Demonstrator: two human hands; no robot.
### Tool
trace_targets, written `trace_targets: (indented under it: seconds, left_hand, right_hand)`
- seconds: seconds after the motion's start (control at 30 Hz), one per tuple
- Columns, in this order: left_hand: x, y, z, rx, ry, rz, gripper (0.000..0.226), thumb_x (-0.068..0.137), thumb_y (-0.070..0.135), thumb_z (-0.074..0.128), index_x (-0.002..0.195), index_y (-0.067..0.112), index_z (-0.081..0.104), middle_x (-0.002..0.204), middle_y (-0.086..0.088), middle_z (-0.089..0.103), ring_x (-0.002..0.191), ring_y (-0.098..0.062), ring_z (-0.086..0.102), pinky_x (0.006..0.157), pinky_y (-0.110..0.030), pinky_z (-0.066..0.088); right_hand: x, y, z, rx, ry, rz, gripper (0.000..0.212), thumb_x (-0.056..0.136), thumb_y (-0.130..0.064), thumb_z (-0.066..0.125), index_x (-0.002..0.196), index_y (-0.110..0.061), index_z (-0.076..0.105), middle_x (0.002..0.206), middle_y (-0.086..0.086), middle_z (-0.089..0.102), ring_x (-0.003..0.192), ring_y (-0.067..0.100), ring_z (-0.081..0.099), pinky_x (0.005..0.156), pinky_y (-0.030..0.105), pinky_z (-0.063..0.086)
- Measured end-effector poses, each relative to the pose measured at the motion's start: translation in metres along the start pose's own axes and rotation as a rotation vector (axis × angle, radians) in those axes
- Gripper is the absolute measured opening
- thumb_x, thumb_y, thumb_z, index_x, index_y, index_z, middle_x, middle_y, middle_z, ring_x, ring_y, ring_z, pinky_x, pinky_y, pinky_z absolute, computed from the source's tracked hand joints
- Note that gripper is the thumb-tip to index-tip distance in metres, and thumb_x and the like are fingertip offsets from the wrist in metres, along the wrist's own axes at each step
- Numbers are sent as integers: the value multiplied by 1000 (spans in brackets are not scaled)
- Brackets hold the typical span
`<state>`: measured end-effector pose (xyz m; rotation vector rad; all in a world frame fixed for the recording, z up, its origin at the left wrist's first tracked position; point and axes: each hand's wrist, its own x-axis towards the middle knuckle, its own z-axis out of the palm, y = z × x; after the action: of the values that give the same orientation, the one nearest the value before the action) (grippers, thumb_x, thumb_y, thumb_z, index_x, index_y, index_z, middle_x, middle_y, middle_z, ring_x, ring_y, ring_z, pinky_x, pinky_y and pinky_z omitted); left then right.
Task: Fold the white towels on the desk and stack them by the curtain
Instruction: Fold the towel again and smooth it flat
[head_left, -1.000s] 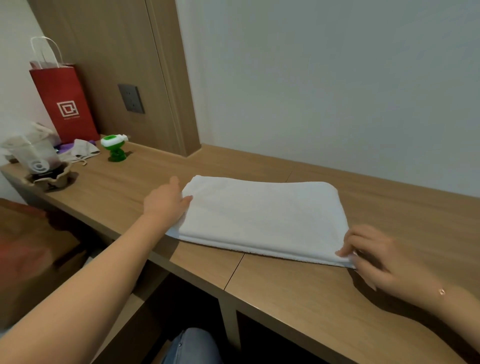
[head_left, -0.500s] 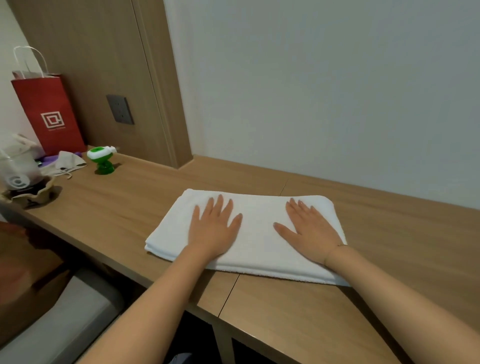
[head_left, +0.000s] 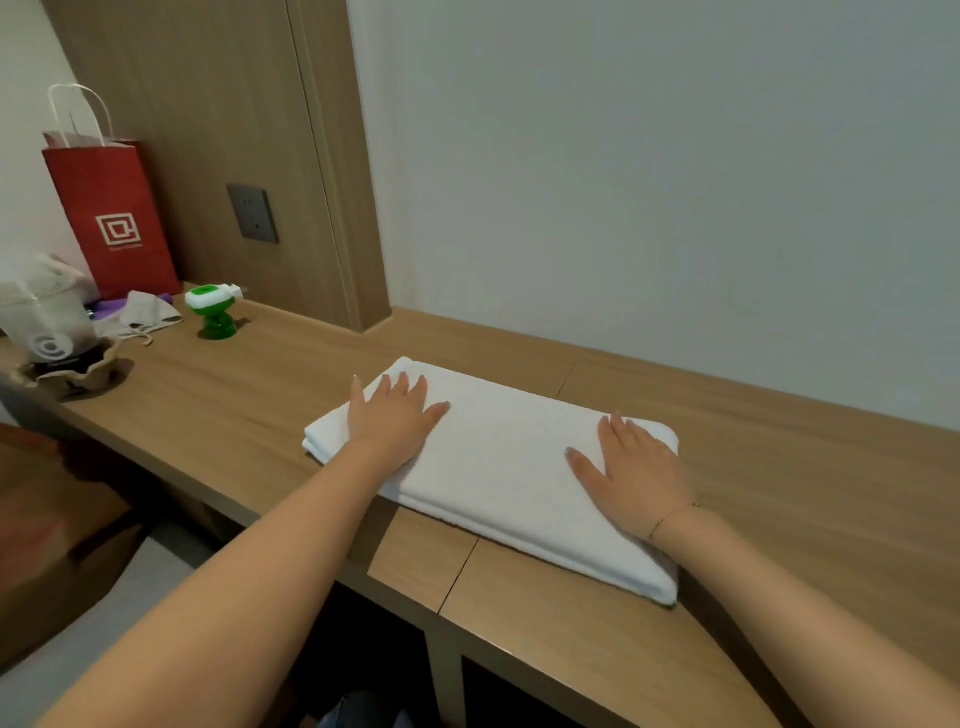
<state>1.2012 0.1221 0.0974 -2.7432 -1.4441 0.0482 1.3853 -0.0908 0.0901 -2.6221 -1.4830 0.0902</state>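
At the far left of the desk (head_left: 234, 395) stand a red paper bag (head_left: 111, 218), a plastic cup (head_left: 44, 322) and a small green bottle (head_left: 214, 309). Further right, the left hand (head_left: 389, 415) lies flat with spread fingers on the left end of the white towel (head_left: 498, 462), holding nothing. The towel lies folded into a long layered rectangle across the desk's middle. The right hand (head_left: 631, 467) presses flat on its right end, fingers straight. Judging by this, further folds and the stacking remain; no curtain is in view.
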Motion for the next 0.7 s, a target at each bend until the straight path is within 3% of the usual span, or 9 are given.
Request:
trace_targets:
  seconds: [0.1, 0.13, 0.2, 0.27, 0.33, 0.4, 0.5, 0.6, 0.7]
  left_hand:
    - [-32, 27, -8, 6, 94, -29, 38, 103, 27, 27, 129, 18, 52, 138, -5, 51, 130, -25, 43, 119, -55, 7]
    - [-44, 40, -11, -56, 126, -6, 34, 101, 22, 31, 121, 18, 57, 135, -5, 52, 128, -25, 45, 119, -53, 8]
    - [-72, 72, -20, -235, 148, 69, 35, 102, 25, 33, 125, 19, 59, 142, -5, 48, 134, -25, 40, 118, -49, 10]
    - [-99, 103, -23, -361, 40, 170, 44, 104, 39, 28, 140, 25, 48, 154, -5, 36, 143, -25, 29, 117, -48, 11]
    - [-118, 118, -11, -311, -105, 271, 54, 103, 53, 18, 153, 35, 24, 164, -2, 9, 151, -22, 5, 119, -50, 1]
    - [-117, 113, 3, -227, -97, 355, 59, 99, 61, 12, 154, 42, 5, 164, 5, -10, 150, -17, -11, 119, -49, -8]
    - [-105, 91, 7, -205, -82, 484, 60, 95, 67, 11, 152, 49, 3, 162, 13, -13, 149, -9, -15, 120, -44, -12]
    - [-99, 73, 1, -153, -128, 598, 63, 90, 70, 9, 150, 53, 5, 161, 18, -12, 148, -5, -15, 119, -44, -14]
    - [-100, 64, -3, -160, -103, 544, 57, 95, 65, 17, 150, 52, 14, 162, 18, -6, 149, -6, -11, 118, -47, -14]
  right_hand:
    - [-33, -2, -3, -125, 103, 0, 70, 98, -59, 17, 141, -8, 38, 143, 7, 44, 129, 24, 39, 104, 35, 31]
    - [-40, 0, -5, -116, 124, -24, 62, 98, -58, 20, 131, -12, 47, 131, 4, 51, 120, 23, 44, 98, 34, 34]
    - [-49, 9, -13, 21, 129, -75, 44, 99, -48, 33, 111, -14, 58, 113, 2, 56, 111, 24, 47, 92, 35, 36]
    - [-52, 24, -22, 354, 131, -59, 27, 97, -28, 50, 99, -9, 68, 102, 5, 61, 104, 26, 53, 85, 35, 41]
    - [-61, 40, -30, 681, 192, -5, 15, 93, -17, 59, 92, -10, 72, 95, 5, 63, 86, 21, 59, 68, 32, 47]
    - [-71, 54, -33, 804, 210, 36, 13, 92, -15, 61, 98, -12, 72, 98, 3, 63, 77, 8, 56, 56, 19, 46]
    - [-79, 74, -27, 791, 109, 30, 21, 92, -20, 62, 111, -14, 69, 108, -2, 62, 88, 1, 55, 70, 7, 42]
    - [-84, 77, -27, 928, -55, -24, 20, 92, -22, 63, 110, -20, 70, 108, -5, 68, 99, 8, 62, 77, 9, 47]
    - [-87, 66, -29, 1125, -193, -98, 23, 90, -14, 64, 111, -19, 69, 108, -3, 72, 96, 6, 65, 77, 13, 50]
